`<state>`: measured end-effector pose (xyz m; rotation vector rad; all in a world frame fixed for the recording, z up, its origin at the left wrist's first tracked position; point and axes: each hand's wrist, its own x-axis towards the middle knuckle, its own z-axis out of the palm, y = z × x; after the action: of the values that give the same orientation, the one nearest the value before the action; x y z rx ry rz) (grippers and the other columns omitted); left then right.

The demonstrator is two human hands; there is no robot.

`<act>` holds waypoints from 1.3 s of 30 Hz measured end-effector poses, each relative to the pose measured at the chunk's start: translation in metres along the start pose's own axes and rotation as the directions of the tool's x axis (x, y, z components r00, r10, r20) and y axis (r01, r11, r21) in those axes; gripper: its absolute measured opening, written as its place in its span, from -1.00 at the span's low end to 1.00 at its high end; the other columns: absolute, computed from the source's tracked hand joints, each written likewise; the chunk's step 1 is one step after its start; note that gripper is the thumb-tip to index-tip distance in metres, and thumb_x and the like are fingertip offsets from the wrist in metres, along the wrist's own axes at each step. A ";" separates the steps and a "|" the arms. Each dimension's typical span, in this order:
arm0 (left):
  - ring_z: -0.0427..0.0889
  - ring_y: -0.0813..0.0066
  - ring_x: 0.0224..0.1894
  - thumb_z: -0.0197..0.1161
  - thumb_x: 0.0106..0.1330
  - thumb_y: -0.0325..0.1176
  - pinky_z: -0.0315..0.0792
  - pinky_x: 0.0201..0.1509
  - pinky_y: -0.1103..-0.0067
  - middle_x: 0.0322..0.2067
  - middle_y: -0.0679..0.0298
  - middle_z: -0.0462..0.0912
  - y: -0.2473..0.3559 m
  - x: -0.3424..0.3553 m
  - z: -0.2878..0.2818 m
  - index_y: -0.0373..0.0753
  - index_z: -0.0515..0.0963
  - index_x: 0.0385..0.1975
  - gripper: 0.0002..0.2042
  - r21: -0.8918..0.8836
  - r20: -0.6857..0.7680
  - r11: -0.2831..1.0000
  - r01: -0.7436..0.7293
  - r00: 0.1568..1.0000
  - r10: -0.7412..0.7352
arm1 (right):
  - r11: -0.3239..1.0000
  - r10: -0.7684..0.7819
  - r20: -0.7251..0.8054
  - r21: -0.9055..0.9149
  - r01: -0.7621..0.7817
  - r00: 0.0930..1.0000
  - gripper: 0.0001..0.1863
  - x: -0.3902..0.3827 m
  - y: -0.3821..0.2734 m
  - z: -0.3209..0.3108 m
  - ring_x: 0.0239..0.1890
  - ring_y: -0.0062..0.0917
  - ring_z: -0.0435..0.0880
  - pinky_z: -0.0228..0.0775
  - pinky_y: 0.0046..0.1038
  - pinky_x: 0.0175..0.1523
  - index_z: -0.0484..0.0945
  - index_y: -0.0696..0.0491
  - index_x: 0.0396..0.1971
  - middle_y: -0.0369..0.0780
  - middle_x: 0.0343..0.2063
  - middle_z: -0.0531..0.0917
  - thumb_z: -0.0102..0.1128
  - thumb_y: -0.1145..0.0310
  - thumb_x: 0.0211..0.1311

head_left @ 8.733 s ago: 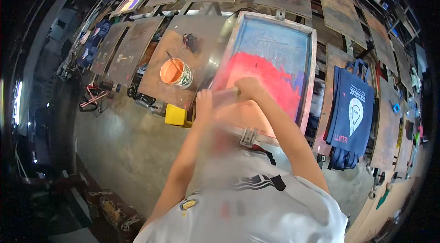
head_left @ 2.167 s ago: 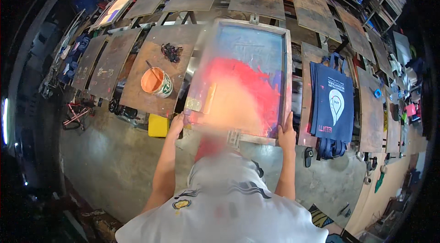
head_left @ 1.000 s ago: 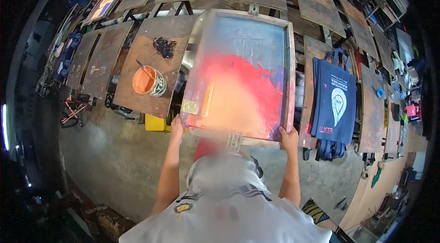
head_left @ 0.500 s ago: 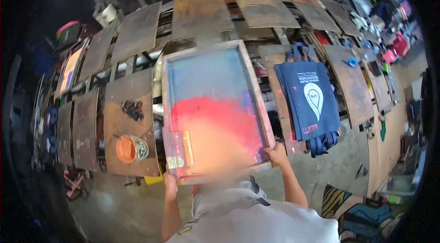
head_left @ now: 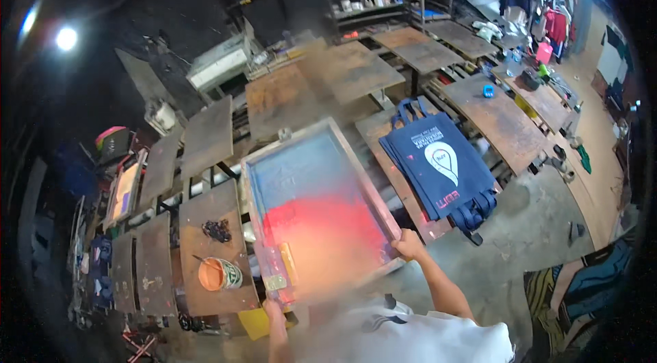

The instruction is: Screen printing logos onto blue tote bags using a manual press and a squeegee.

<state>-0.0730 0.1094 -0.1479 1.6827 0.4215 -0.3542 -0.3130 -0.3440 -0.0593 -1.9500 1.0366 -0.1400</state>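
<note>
At six o'clock, my left hand [head_left: 276,309] has its grip closed on the near-left corner of the printing screen [head_left: 316,207]; my right hand [head_left: 409,247] clasps its near-right corner. The red-inked screen sits centre frame, above the surface [head_left: 205,212]. At nine o'clock stands an orange paint can [head_left: 219,273]; at two o'clock lie navy tote bags [head_left: 441,166].

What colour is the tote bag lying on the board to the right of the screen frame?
Dark navy blue tote bag, with a white pin-shaped print, seen in the head view.
</note>
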 end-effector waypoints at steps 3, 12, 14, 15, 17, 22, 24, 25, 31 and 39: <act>0.45 0.48 -0.65 0.05 0.47 0.01 0.29 -0.61 0.53 -0.59 0.34 0.50 0.000 -0.008 0.002 -0.18 0.53 -0.44 -0.61 -0.064 -0.019 0.998 -0.024 1.000 0.022 | 0.998 -0.067 -0.024 0.002 0.067 0.997 -0.46 -0.005 -0.006 -0.012 -0.18 -0.06 0.71 0.53 -0.21 -0.05 0.60 0.36 -0.25 0.17 -0.35 0.68 0.27 0.19 -0.14; 0.48 0.47 -0.62 0.04 0.48 -0.06 0.51 -0.54 0.44 -0.59 0.32 0.50 0.077 -0.073 0.007 -0.25 0.54 -0.45 -0.61 -0.241 -0.045 0.945 -0.222 0.975 0.217 | 0.980 -0.138 -0.069 0.137 0.146 0.988 -0.47 -0.018 -0.034 -0.042 -0.30 -0.08 0.72 0.54 -0.21 -0.18 0.57 0.41 -0.24 0.15 -0.41 0.68 0.29 0.24 -0.14; 0.48 0.46 -0.63 0.01 0.49 -0.09 0.52 -0.57 0.43 -0.59 0.31 0.50 0.083 -0.072 -0.011 -0.25 0.54 -0.45 -0.62 -0.248 -0.109 0.939 -0.240 0.970 0.219 | 0.982 -0.176 -0.080 0.052 0.180 0.981 -0.47 -0.030 -0.062 -0.049 -0.18 -0.02 0.71 0.53 -0.19 -0.06 0.56 0.41 -0.20 0.20 -0.33 0.67 0.26 0.26 -0.12; 0.49 0.45 -0.63 -0.01 0.49 -0.13 0.52 -0.59 0.43 -0.60 0.30 0.50 0.086 -0.080 -0.019 -0.26 0.54 -0.45 -0.63 -0.224 -0.129 0.946 -0.235 0.969 0.210 | 0.979 -0.197 -0.063 0.038 0.200 0.978 -0.47 -0.032 -0.066 -0.048 -0.18 -0.02 0.71 0.53 -0.19 -0.06 0.56 0.41 -0.20 0.20 -0.33 0.67 0.26 0.26 -0.12; 0.48 0.48 -0.65 -0.08 0.45 -0.30 0.45 -0.61 0.49 -0.62 0.32 0.48 0.111 -0.110 -0.022 -0.26 0.54 -0.45 -0.70 -0.362 -0.122 0.911 -0.200 0.978 0.166 | 0.939 -0.288 -0.182 0.140 0.315 0.940 -0.51 -0.036 -0.065 -0.047 -0.39 -0.22 0.71 0.53 -0.26 -0.24 0.59 0.41 -0.32 0.06 -0.51 0.68 0.32 0.29 -0.21; 0.50 0.50 -0.64 -0.05 0.45 -0.31 0.44 -0.60 0.53 -0.58 0.32 0.54 0.092 -0.111 -0.084 -0.28 0.58 -0.38 -0.72 -0.203 -0.143 0.913 -0.355 0.933 0.331 | 0.905 -0.356 -0.121 0.202 0.374 0.927 -0.60 -0.046 -0.091 -0.044 -0.42 -0.36 0.67 0.49 -0.33 -0.25 0.60 0.35 -0.32 -0.07 -0.50 0.68 0.28 0.35 -0.17; 0.51 0.51 -0.62 -0.05 0.44 -0.32 0.42 -0.58 0.54 -0.57 0.32 0.55 0.105 -0.146 -0.088 -0.28 0.60 -0.38 -0.72 -0.299 -0.160 0.886 -0.355 0.934 0.320 | 0.878 -0.420 -0.124 0.196 0.437 0.899 -0.60 -0.059 -0.104 -0.041 -0.41 -0.36 0.67 0.49 -0.33 -0.24 0.60 0.34 -0.32 -0.08 -0.49 0.68 0.27 0.36 -0.16; 0.51 0.53 -0.60 -0.05 0.43 -0.34 0.39 -0.56 0.55 -0.55 0.33 0.57 0.110 -0.162 -0.095 -0.28 0.61 -0.38 -0.72 -0.382 -0.173 0.847 -0.370 0.929 0.327 | 0.842 -0.479 -0.139 0.207 0.498 0.867 -0.61 -0.070 -0.121 -0.039 -0.39 -0.36 0.67 0.48 -0.33 -0.22 0.60 0.34 -0.32 -0.08 -0.47 0.68 0.27 0.36 -0.16; 0.54 0.58 -0.41 -0.04 0.45 -0.32 0.42 -0.34 0.56 -0.43 0.34 0.62 0.025 -0.191 -0.209 -0.31 0.62 -0.36 -0.71 -0.328 -0.377 0.840 -0.432 0.875 0.303 | 0.831 -0.548 0.061 0.157 0.534 0.834 -0.54 -0.149 -0.178 0.000 -0.35 -0.26 0.71 0.51 -0.30 -0.19 0.56 0.40 -0.26 0.05 -0.46 0.68 0.26 0.33 -0.12; 0.44 0.51 -0.67 -0.05 0.37 -0.28 0.32 -0.60 0.50 -0.61 0.36 0.51 -0.140 -0.313 -0.387 -0.19 0.56 -0.49 -0.73 -0.350 -0.581 0.822 -0.449 0.793 0.186 | 0.742 -0.660 0.364 0.182 0.645 0.657 -0.58 -0.293 -0.192 0.126 -0.40 -0.35 0.69 0.50 -0.31 -0.20 0.57 0.37 -0.26 -0.01 -0.48 0.68 0.25 0.35 -0.10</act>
<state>-0.4170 0.4869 -0.0675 1.3048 0.5505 0.4666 -0.3259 -0.0052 0.0946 -2.1164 0.0121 -0.1377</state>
